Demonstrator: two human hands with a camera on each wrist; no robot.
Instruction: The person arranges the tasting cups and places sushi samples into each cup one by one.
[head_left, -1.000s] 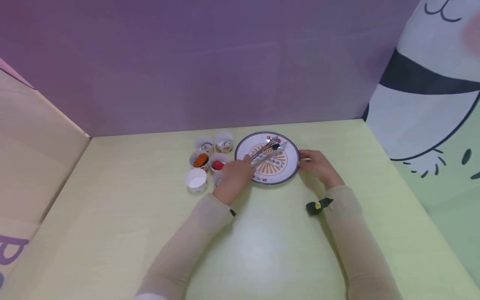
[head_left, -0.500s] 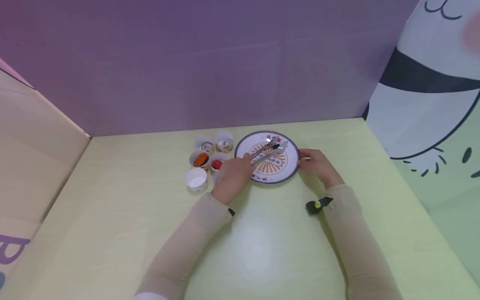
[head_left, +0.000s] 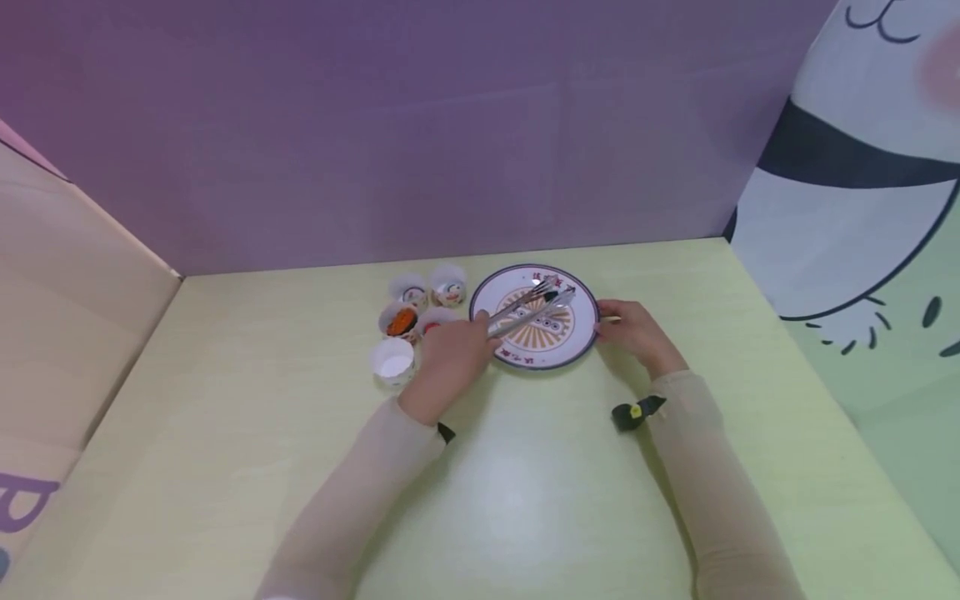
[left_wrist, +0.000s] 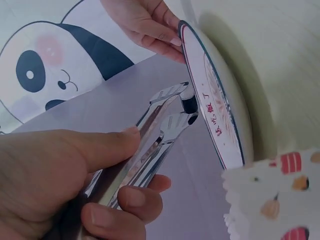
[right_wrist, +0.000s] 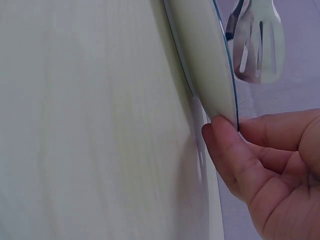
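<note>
My left hand (head_left: 453, 358) grips a pair of metal tongs (head_left: 528, 317) with slotted heads, reaching over the plate from its left. In the left wrist view, a small black-and-white cylinder-shaped piece (left_wrist: 188, 102) lies between the tong heads, right at the plate's face. The round white plate (head_left: 581, 329) has a dark blue rim, red lettering and an orange sunburst pattern. On its right side, my right hand (head_left: 637, 333) pinches the rim between thumb and fingers, as the right wrist view shows up close.
Several paper cups are grouped left of the plate. One white cup (head_left: 392, 358) stands nearest me; another holds an orange-topped piece (head_left: 402, 322). A red piece (head_left: 431, 327) is partly hidden by my left hand. A purple wall (head_left: 450, 150) rises behind the table (head_left: 247, 400).
My left hand has drawn back a little to the left with the tongs, covering more of the cup with the red piece. My right hand and the plate stay put.
</note>
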